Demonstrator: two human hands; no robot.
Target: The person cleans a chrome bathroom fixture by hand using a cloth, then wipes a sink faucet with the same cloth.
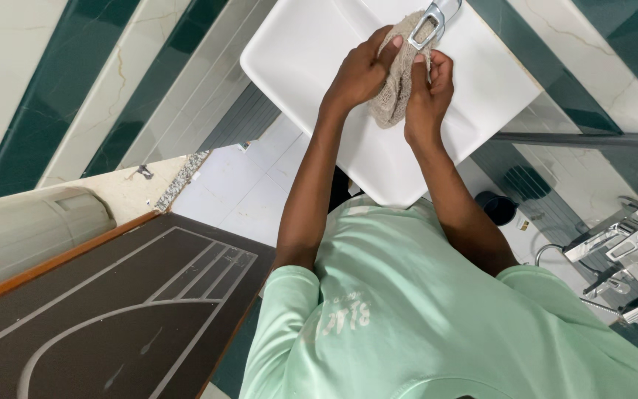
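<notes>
I see both arms stretched forward over the white sink (319,66); left hand (359,74) and right hand (428,96) both clamped on the beige mesh cloth (396,92), bunched under the chrome tap (431,22). Basin otherwise bare.

Both arms outstretched, left hand (359,72) and right hand (427,100) clenched, close together

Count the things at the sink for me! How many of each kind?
Hands: 2, left hand and right hand, both gripping the cloth
Mesh cloth: 1
Sink tap: 1
White sink: 1
Total: 5
</notes>
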